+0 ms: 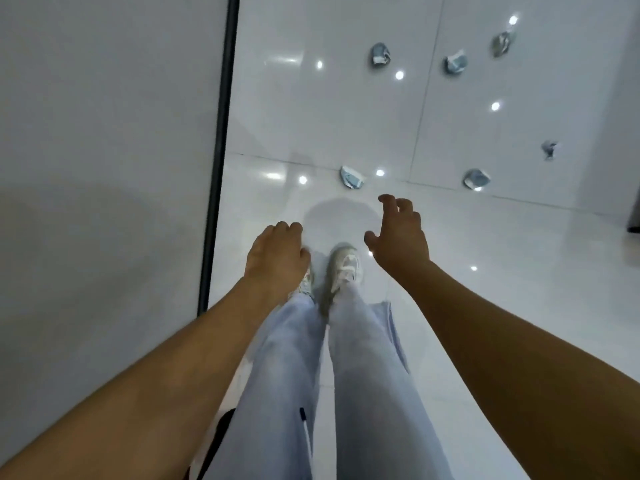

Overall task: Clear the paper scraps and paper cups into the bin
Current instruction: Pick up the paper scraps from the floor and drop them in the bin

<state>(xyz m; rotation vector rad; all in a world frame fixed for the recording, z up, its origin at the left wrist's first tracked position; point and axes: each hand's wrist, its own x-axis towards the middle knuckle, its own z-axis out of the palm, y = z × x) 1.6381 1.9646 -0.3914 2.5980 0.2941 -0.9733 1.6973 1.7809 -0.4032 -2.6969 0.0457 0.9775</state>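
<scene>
Ahead on the glossy floor (485,258), the nearest crumpled scrap (352,177) lies just beyond and slightly left of the right hand (398,237), which is open and empty; the left hand (277,254), loosely curled and empty, is farther

Bright, even overhead light; round lamp glare dots the glossy floor (485,271). Soft overall blur, wide-angle bending at the edges.
</scene>
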